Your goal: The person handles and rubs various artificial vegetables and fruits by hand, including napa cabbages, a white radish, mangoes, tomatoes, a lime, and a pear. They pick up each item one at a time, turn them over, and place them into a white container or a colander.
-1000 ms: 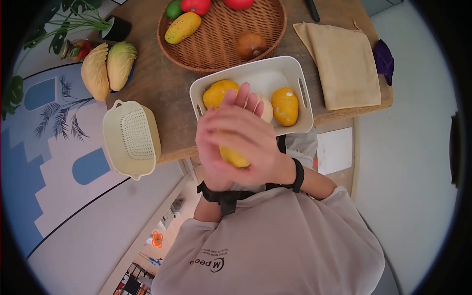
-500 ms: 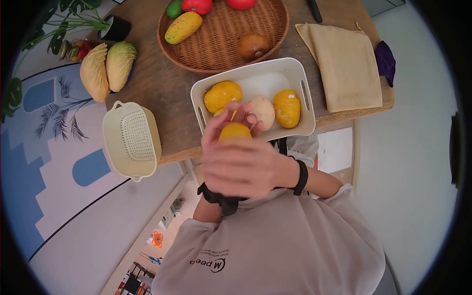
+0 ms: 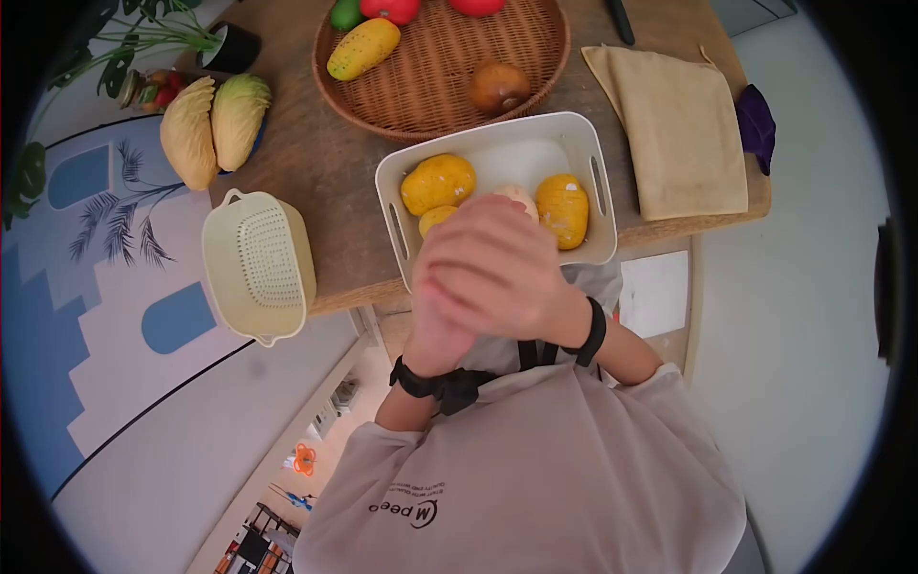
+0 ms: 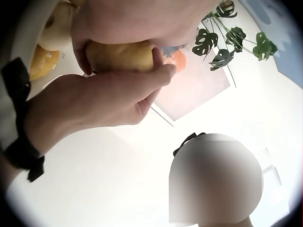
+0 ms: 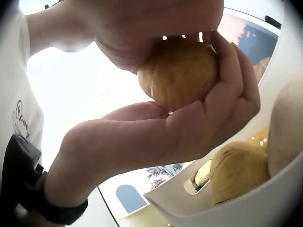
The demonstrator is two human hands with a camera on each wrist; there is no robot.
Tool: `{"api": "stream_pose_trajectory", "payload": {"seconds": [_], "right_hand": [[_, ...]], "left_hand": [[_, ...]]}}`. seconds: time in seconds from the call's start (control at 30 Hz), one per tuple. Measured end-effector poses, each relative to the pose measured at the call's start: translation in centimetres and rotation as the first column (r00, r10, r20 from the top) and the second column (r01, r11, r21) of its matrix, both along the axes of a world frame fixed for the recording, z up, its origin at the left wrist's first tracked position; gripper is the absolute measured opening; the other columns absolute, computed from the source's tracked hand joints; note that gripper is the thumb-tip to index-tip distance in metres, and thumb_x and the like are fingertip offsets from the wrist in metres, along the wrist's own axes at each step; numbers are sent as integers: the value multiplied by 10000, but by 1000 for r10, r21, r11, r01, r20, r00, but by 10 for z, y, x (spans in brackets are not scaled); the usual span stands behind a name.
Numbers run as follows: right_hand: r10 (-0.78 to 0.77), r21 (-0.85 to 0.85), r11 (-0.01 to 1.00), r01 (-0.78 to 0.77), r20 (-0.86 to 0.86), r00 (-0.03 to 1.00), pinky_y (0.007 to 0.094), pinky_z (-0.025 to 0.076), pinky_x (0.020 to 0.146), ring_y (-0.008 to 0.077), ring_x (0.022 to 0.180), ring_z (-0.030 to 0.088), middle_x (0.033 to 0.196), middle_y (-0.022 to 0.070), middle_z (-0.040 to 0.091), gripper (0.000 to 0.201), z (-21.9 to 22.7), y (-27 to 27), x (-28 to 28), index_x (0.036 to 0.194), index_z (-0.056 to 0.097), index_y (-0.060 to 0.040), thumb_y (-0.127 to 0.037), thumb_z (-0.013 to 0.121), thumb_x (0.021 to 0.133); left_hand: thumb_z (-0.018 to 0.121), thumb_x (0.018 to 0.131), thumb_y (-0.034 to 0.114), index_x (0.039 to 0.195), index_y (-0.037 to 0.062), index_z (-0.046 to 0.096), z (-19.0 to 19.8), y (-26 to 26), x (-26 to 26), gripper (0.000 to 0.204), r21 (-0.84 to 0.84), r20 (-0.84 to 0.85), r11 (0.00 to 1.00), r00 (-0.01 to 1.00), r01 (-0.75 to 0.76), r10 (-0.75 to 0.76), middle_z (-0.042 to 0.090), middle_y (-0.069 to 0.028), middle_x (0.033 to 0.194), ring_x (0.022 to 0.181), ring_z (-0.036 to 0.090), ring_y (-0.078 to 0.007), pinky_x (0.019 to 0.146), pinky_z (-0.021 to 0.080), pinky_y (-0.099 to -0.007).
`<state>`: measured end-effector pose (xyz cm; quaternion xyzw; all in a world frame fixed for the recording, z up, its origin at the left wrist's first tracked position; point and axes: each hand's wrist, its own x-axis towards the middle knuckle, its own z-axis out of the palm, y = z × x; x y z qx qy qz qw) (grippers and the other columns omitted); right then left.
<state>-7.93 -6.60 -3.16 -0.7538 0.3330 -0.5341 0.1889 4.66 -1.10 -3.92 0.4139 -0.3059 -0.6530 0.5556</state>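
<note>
Both hands are cupped together round a yellow potato (image 5: pixel 182 71), just in front of a white bin. The left hand (image 3: pixel 440 320) lies underneath, its fingers curled up round one side of the potato in the right wrist view. Over the top bends the right hand (image 3: pixel 502 263), palm against the potato. The head view hides the potato behind the hands. Inside the white bin (image 3: pixel 526 153) lie a whitish-flecked yellow potato (image 3: pixel 438 184), a ridged one (image 3: pixel 562 210), a smaller yellow piece (image 3: pixel 437 218) and a pale round vegetable (image 3: pixel 518 197), partly covered by the right hand.
Behind the bin stands a wicker tray (image 3: pixel 435 96) with a spotted yellow fruit (image 3: pixel 363 50) and a brown round one (image 3: pixel 499 88). Left are a cream colander (image 3: pixel 260 263) at the table edge and cabbages (image 3: pixel 239 120). A beige cloth bag (image 3: pixel 669 143) lies right.
The right hand has swept forward over the potato from nearer the body, covering it in the head view. Half a second ago its yellow top showed above the right hand.
</note>
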Motion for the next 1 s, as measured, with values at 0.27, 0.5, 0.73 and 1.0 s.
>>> {"api": "stream_pose_trajectory", "payload": {"seconds": [0.27,0.5,0.73,1.0], "right_hand": [[-133,58,990,129,66,989,408,625,829,294,915,751,1004,95,760,224,-6,2,-10,886,749,-40,-98,869,707],[-24,-11,1000,25,58,998,394,619,822,315,931,740,1021,103,747,246,-2,6,-12,935,748,-40,-84,835,709],[55,-77,995,-60,-70,996,409,610,819,316,954,722,1060,115,734,242,-2,7,-11,979,740,-27,-73,816,755],[-55,59,997,50,88,995,411,597,781,325,915,713,1023,114,729,245,0,4,-25,996,747,-28,-60,797,759]], "left_hand": [[561,1104,262,1457,68,554,-11,-6,7,403,182,-241,980,970,77,-32,607,-84,1438,1352,590,-241,1117,496,-389],[381,1166,277,1384,62,596,10,-25,-4,374,284,-373,948,927,141,-25,651,-46,1342,1270,626,-172,1095,501,-361],[467,1143,305,1405,91,592,-1,-4,-7,360,10,-12,1000,1000,15,-14,650,-38,1357,1278,626,-159,1104,499,-365],[538,1133,329,1462,70,562,-3,-15,-2,420,309,-230,950,973,42,31,606,-63,1455,1371,575,-207,1130,496,-400]]}}
